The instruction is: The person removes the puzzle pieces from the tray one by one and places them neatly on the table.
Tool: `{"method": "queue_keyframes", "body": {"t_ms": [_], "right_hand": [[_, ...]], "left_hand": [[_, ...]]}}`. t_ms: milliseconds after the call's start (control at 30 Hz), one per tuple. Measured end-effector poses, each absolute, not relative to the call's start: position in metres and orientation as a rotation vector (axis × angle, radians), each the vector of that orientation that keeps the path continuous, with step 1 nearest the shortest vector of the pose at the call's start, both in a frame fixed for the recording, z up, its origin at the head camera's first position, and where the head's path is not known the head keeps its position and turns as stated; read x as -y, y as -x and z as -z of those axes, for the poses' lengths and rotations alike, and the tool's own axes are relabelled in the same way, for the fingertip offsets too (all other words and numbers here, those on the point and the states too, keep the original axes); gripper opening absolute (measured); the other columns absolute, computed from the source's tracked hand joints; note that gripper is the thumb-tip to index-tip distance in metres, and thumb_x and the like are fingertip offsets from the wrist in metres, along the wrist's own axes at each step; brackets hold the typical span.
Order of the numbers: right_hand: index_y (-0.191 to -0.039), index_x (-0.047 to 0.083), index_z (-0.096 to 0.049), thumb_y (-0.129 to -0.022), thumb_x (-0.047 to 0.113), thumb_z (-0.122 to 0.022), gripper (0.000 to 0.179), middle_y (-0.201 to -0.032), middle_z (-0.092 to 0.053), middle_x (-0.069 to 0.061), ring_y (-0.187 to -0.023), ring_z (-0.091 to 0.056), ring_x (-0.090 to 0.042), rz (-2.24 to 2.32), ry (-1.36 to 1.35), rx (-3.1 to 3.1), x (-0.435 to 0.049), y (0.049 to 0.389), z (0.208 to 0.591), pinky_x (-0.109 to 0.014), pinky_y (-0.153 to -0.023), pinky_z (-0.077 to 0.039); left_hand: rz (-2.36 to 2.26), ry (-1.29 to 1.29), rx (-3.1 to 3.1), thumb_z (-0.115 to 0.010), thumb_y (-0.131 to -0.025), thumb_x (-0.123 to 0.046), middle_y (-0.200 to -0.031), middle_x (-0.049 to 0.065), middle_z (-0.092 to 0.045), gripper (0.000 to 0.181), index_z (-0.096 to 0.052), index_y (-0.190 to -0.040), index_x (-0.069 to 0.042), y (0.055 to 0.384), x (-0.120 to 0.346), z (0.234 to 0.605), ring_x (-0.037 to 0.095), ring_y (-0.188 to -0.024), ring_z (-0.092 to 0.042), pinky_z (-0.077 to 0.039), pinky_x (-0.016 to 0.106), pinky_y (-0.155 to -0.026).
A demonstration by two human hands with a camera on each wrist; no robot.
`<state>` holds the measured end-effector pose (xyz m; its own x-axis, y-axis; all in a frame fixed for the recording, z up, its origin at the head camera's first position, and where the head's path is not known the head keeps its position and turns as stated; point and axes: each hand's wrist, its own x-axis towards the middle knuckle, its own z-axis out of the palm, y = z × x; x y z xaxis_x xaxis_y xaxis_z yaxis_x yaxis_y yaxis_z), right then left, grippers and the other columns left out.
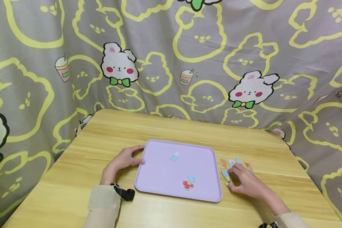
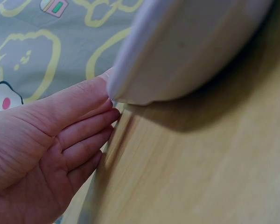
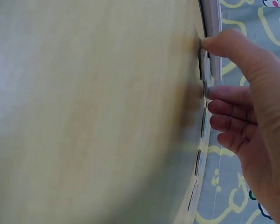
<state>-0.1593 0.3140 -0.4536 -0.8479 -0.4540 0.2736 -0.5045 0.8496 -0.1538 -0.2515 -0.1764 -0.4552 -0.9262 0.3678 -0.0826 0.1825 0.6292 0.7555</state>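
Note:
A shallow light purple tray (image 1: 165,171) lies on the table. My left hand (image 1: 125,158) is at its left side, thumb on the rim and fingers extended along the edge. In the left wrist view, the fingers of my left hand (image 2: 79,135) lie close together beside the tray wall (image 2: 154,56). To the right of the tray, my right hand (image 1: 246,182) has thumb and index finger at opposite ends of a blue-and-yellow cardboard puzzle piece (image 1: 225,174). The right wrist view shows my right hand (image 3: 252,98) with its other fingers curled; the pieces appear edge-on.
On the tray are a pale blue-and-white piece (image 1: 175,156), a red piece (image 1: 187,185) and a blue piece (image 1: 191,179) touching it. Several more pieces, including an orange one (image 1: 223,162), lie around my right hand. A patterned curtain (image 1: 159,79) hangs behind the wooden table (image 1: 125,123).

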Motion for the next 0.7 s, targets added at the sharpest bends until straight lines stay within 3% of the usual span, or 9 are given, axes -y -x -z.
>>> {"method": "queue_keyframes", "body": {"t_ms": [700], "right_hand": [[-0.106,0.007,-0.068,-0.074,0.029,-0.082,0.042,-0.099,-0.057,0.005,-0.092,-0.056,-0.013,-0.445,-0.712,2.846,-0.3143,0.1578,0.4511,-0.066,-0.099,-0.033]], "left_hand": [[-1.183,-0.449,-2.616,-0.074,-0.087,-0.031,-0.149,0.020,-0.047,0.066,-0.048,-0.145,-0.012,0.2510,0.1769,0.4535,0.041,-0.142,-0.037,-0.034,0.058,-0.116]]}}
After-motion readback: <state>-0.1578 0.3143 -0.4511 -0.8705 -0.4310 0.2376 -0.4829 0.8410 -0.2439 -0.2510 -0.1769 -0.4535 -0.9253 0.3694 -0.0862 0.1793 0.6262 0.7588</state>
